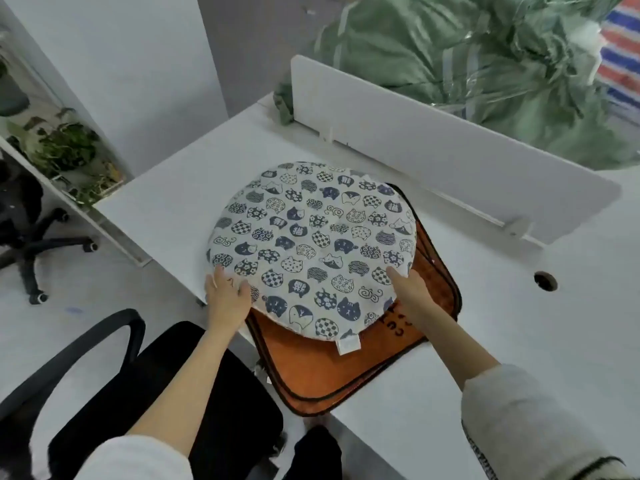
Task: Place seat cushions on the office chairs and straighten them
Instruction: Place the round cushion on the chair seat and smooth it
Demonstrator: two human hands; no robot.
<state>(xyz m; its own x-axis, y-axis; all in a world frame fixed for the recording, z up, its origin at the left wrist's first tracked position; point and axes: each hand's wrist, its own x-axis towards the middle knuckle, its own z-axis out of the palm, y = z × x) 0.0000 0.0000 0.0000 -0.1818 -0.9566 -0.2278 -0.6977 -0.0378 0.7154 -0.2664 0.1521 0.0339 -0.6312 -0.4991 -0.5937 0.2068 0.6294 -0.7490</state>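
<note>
A round white cushion (311,247) printed with blue cat faces lies on top of an orange square cushion (332,372), both on the white desk (519,341). My left hand (227,296) grips the round cushion's near left edge, thumb on top. On the cushion's near right edge, my right hand (415,292) has its fingers pressed on top. A black office chair (194,386) with a curved armrest stands below the desk's near edge, its seat bare.
A white divider panel (433,140) runs along the desk's back edge. Behind it lies a green plastic-wrapped bundle (467,64). A second black chair's wheeled base (38,244) and potted plants (65,147) stand at the left. A cable hole (545,281) is in the desk at right.
</note>
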